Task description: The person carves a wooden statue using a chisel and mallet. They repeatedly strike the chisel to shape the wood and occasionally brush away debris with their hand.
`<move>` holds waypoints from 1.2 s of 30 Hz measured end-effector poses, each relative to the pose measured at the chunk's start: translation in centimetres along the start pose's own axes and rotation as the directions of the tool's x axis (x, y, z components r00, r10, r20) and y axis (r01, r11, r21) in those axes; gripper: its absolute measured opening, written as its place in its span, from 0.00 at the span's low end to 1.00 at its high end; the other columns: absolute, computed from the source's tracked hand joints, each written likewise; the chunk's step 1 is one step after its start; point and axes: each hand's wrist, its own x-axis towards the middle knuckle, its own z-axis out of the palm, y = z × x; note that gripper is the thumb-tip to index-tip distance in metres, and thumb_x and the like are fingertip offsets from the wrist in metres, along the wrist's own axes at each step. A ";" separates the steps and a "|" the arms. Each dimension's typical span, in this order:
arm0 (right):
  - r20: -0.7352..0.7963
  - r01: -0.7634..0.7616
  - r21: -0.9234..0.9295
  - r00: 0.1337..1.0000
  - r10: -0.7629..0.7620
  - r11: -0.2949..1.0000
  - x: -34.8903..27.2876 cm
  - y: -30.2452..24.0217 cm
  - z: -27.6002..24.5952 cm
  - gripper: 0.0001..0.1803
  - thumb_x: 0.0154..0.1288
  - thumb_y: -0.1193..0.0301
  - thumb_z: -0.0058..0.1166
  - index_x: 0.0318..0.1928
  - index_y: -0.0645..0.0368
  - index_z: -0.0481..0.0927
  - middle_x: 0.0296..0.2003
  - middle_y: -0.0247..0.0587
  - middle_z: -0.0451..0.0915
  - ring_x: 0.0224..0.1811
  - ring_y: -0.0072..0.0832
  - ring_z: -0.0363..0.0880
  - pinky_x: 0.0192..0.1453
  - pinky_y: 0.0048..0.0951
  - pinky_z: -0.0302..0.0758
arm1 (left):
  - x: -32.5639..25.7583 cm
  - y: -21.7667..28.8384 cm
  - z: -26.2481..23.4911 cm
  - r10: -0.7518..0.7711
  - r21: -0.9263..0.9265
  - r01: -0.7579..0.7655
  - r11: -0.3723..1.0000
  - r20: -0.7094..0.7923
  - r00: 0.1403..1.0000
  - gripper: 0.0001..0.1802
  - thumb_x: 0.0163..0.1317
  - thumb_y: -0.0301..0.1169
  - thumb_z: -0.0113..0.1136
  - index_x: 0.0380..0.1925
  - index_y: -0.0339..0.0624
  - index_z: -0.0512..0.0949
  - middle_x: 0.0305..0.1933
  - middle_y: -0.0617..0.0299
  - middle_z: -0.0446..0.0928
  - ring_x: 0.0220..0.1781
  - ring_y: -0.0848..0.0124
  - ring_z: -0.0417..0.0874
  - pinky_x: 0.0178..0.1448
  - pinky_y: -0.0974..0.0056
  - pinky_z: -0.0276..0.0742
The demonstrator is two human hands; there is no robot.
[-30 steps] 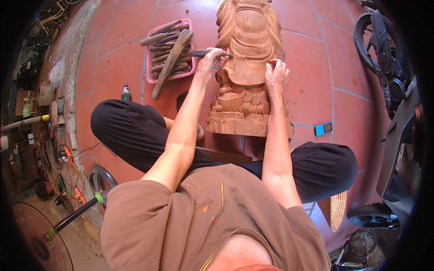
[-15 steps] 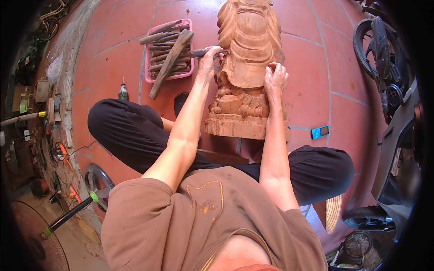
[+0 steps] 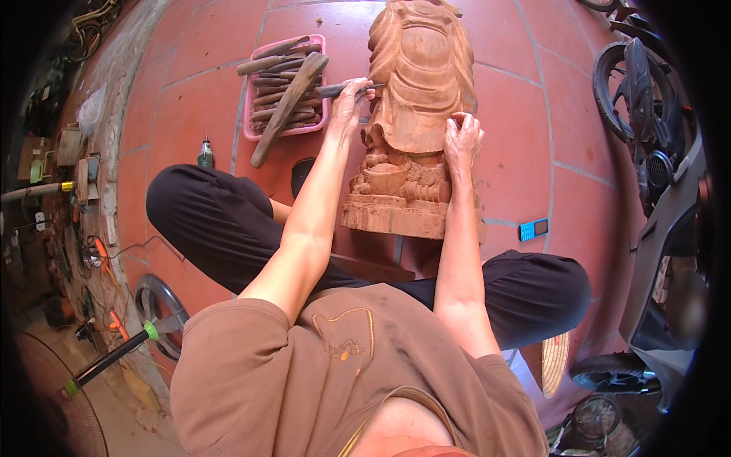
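Two hands work a tall wooden carved statue (image 3: 415, 114) standing on the red tiled floor (image 3: 525, 137): the left hand (image 3: 352, 103) has its fingers curled round a chisel (image 3: 343, 89) laid against the carving's left side, the right hand (image 3: 462, 141) presses bent fingers on its right flank, beside a pink tray (image 3: 283, 87) of chisels

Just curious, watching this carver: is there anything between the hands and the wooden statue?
Nothing visible. The left hand holds a chisel whose tip meets the side of the wooden statue, and the right hand rests directly on the carving. The pink tray of tools lies off to the left, clear of both.
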 end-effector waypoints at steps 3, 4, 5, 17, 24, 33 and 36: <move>0.008 0.005 0.016 1.000 -0.005 1.000 0.1 -0.4 0.0 0.09 0.61 0.69 0.59 0.42 0.52 0.79 0.43 0.40 0.78 0.51 0.42 0.73 0.57 0.44 0.70 | 1.1 -1.1 -0.6 0.011 -0.026 -0.012 1.000 -0.039 0.999 0.07 0.61 0.27 0.63 0.38 0.37 0.79 0.39 0.54 0.83 0.36 0.68 0.84 0.44 0.66 0.82; 0.006 0.004 0.012 1.000 -0.004 1.000 0.0 -0.1 0.0 0.09 0.61 0.68 0.59 0.42 0.52 0.79 0.43 0.40 0.78 0.51 0.42 0.73 0.57 0.44 0.70 | 0.9 -1.3 -0.4 -0.002 -0.013 0.002 1.000 -0.032 0.999 0.07 0.62 0.27 0.63 0.39 0.37 0.79 0.39 0.54 0.83 0.36 0.69 0.84 0.43 0.66 0.81; 0.005 0.005 0.011 1.000 -0.005 1.000 -0.1 0.0 0.0 0.09 0.61 0.68 0.59 0.42 0.52 0.79 0.43 0.40 0.78 0.51 0.42 0.73 0.56 0.44 0.70 | 0.6 -1.3 -0.4 -0.013 0.002 0.013 1.000 -0.026 1.000 0.07 0.62 0.27 0.63 0.39 0.38 0.79 0.39 0.55 0.83 0.36 0.69 0.84 0.43 0.66 0.81; -0.002 -0.014 0.000 1.000 0.014 1.000 0.0 0.5 -0.2 0.09 0.61 0.69 0.59 0.42 0.51 0.79 0.44 0.39 0.79 0.52 0.41 0.72 0.57 0.44 0.70 | -3.8 1.9 1.7 -0.083 0.236 0.054 0.970 0.118 0.990 0.06 0.63 0.30 0.62 0.37 0.39 0.79 0.37 0.56 0.83 0.35 0.70 0.83 0.44 0.65 0.79; 0.023 -0.013 0.016 1.000 0.012 1.000 0.0 -0.3 0.2 0.09 0.61 0.69 0.59 0.43 0.51 0.79 0.44 0.39 0.78 0.52 0.41 0.72 0.57 0.45 0.70 | -0.6 -0.8 0.4 0.088 0.179 -0.083 0.980 -0.020 0.996 0.07 0.63 0.27 0.62 0.39 0.39 0.78 0.38 0.57 0.82 0.35 0.72 0.82 0.43 0.68 0.78; -0.008 -0.016 0.001 1.000 0.016 1.000 0.1 0.8 -0.2 0.09 0.61 0.69 0.59 0.42 0.52 0.79 0.44 0.40 0.78 0.52 0.42 0.72 0.57 0.44 0.70 | -4.5 2.4 2.2 -0.155 0.417 0.074 0.906 0.163 0.974 0.06 0.62 0.29 0.62 0.36 0.39 0.79 0.35 0.59 0.82 0.34 0.74 0.81 0.43 0.68 0.77; -0.004 0.006 0.021 1.000 -0.006 1.000 -0.2 0.0 0.0 0.09 0.61 0.69 0.59 0.42 0.52 0.79 0.44 0.40 0.78 0.51 0.42 0.72 0.57 0.44 0.70 | -2.3 1.2 1.4 0.014 0.208 -0.031 0.978 0.082 0.997 0.06 0.62 0.28 0.62 0.36 0.38 0.79 0.37 0.58 0.82 0.35 0.73 0.81 0.43 0.68 0.77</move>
